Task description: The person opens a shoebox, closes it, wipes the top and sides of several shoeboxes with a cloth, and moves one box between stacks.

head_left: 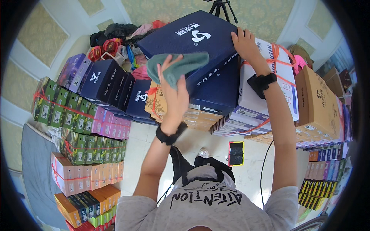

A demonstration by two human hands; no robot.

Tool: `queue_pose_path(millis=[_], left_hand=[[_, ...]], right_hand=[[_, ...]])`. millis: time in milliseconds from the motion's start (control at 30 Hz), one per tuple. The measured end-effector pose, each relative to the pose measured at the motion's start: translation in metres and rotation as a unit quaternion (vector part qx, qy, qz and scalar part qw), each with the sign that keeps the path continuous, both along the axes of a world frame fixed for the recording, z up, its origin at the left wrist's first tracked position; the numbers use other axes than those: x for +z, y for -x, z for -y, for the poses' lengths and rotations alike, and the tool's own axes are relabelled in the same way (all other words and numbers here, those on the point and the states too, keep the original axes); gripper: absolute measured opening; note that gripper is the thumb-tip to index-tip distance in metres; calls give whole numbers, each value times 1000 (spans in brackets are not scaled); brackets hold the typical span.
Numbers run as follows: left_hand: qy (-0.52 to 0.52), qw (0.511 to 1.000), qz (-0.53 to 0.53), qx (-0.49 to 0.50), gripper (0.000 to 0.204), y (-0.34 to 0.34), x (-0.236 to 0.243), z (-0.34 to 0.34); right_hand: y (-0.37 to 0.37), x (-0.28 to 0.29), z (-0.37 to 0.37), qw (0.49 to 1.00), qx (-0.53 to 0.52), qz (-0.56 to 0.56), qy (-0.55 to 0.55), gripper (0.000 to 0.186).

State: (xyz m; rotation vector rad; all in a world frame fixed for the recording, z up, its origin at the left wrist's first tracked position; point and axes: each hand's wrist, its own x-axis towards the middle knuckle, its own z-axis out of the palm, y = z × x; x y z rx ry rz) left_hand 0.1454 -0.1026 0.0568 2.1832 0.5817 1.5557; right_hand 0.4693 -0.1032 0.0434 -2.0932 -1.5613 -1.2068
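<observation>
My left hand [174, 94] holds a grey-green cloth [192, 63], its fingers spread over it. The cloth lies against the near left part of a large dark blue box [169, 36] with a white emblem on its lid. At the box's right corner, my right hand [246, 45] grips the edge, fingertips on the lid. The box sits tilted on another dark blue box [216, 90]. To the right of my right hand is a white box [283, 73] tied with red string.
Tied stacks of green boxes [73, 111] and pink boxes [111, 125] stand on the left. A brown box [318, 100] is at the right. Behind lies a heap of clothes [115, 32] and a black tripod [219, 7]. A dark flat panel [236, 153] and a cable [263, 173] lie on the floor.
</observation>
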Motion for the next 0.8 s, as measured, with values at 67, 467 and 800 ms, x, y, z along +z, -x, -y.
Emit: queue_pose_path(millis=[67,467,800], left_hand=[[232,940,189,-165,38,7,-3,19],[777,583,85,-222,45,79,-18,83],[636,689,248,-243,45,117,47,67]], right_hand=[[38,20,8,990,14,91,107,43],[14,12,0,965,-73,-241,67,62],[153,127,158,761,365,-535,-22,67]])
